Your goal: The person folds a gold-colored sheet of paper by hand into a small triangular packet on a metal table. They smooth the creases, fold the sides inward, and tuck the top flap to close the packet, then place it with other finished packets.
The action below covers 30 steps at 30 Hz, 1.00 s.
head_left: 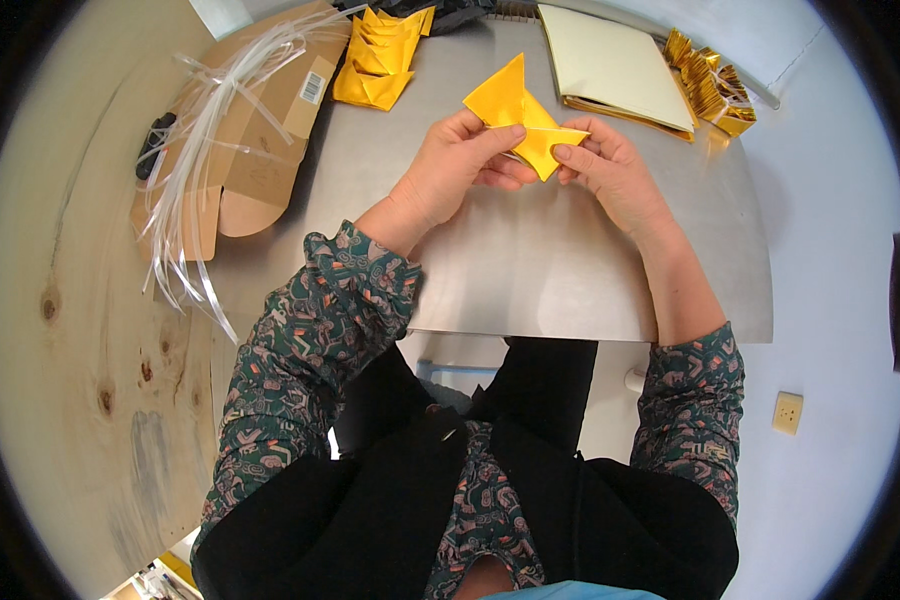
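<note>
A folded piece of shiny gold paper is held up over the metal table, with a tall pointed flap rising at its upper left. My left hand is closed on its left side, thumb lying across the middle of the paper. On the other side, my right hand pinches the right corner between thumb and fingers. The lower tip of the paper points toward me between both hands. Behind my left hand, a nested stack of folded gold paper pieces lies on the table.
The metal table has a curved right edge. An open cardboard box draped with white plastic strips stands at the left, a black object beside it. At the far right lie a cream paper stack and a bundle of gold pleated paper.
</note>
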Tool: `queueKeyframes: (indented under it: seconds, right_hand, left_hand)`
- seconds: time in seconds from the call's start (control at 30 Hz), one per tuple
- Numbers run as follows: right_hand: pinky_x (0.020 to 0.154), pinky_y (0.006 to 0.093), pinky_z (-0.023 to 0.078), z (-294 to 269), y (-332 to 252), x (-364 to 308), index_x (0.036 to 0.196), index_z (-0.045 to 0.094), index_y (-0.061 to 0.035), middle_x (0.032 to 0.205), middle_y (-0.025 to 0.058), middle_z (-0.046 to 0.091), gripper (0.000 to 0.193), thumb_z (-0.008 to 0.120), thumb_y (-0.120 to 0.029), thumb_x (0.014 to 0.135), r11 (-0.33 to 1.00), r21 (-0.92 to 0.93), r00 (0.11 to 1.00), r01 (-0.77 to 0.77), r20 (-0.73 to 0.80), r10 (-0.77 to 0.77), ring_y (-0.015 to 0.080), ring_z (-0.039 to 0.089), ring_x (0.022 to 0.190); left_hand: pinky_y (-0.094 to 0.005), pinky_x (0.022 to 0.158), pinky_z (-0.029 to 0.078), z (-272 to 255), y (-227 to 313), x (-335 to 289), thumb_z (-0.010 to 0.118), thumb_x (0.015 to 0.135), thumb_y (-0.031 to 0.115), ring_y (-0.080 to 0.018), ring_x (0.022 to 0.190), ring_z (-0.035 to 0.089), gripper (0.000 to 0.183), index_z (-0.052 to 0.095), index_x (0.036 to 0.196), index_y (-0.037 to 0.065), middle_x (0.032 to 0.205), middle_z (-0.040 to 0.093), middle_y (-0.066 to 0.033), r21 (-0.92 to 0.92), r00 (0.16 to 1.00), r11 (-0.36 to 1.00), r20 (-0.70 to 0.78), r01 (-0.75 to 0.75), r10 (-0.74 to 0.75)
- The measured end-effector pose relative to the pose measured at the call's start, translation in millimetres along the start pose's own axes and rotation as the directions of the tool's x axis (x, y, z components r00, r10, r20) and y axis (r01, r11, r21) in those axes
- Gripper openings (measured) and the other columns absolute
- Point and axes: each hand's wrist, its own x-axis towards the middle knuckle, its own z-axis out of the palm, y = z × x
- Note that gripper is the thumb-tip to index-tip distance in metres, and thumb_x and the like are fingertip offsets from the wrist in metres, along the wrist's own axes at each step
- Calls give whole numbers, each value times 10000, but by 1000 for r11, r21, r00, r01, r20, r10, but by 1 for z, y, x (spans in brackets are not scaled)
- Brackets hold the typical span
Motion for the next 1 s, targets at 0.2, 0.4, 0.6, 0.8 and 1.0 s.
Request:
queueKeyframes:
  seconds: [0.2, 0.4, 0.6, 0.8, 1.0]
  right_hand:
    - [812, 257, 530, 1, -4, -1, 1201, 635, -61, 1010, 18, 680, 278, 723, -207, 982, 997, 75, 1000, 2, -18, -1, 94, 625, 858]
    - [778, 255, 542, 3, -2, -4, 1146, 679, -54, 999, 17, 686, 265, 713, -270, 997, 992, 33, 991, -126, 54, 124, 86, 633, 830]
    - [778, 255, 549, 4, -3, -4, 1078, 702, -47, 960, 13, 707, 283, 717, -317, 992, 985, -109, 989, -130, 57, 137, 83, 637, 812]
    - [749, 252, 551, 3, -5, -5, 1060, 704, -38, 942, 22, 712, 250, 715, -279, 995, 985, -121, 989, -119, 77, 129, 82, 633, 782]
    - [727, 251, 553, 4, -7, -4, 1041, 703, -32, 922, 30, 711, 220, 720, -246, 990, 981, -138, 988, -137, 48, 145, 82, 630, 755]
  left_hand:
    - [-232, 645, 580, -7, 2, 3, 704, 994, 225, -142, 790, 753, 240, 685, 1164, 57, 1034, 759, -64, -96, 992, 992, 102, 86, -76]
    - [-220, 624, 547, -3, -3, 3, 723, 988, 252, -138, 790, 749, 250, 689, 1160, 74, 1024, 756, -52, -63, 1000, 998, -1, -13, 13]
    - [-217, 617, 545, -2, -6, 3, 749, 972, 267, -137, 798, 751, 263, 683, 1129, 66, 991, 738, -40, -41, 1000, 999, -22, -7, 6]
    - [-207, 650, 579, -3, -8, 5, 723, 991, 231, -141, 852, 761, 233, 690, 1138, 54, 1008, 747, -45, -76, 1000, 997, 0, 9, -9]
    - [-216, 672, 596, -4, -12, 9, 701, 1005, 208, -148, 888, 765, 217, 701, 1145, 43, 1040, 754, -56, -96, 1000, 995, -1, 15, -15]
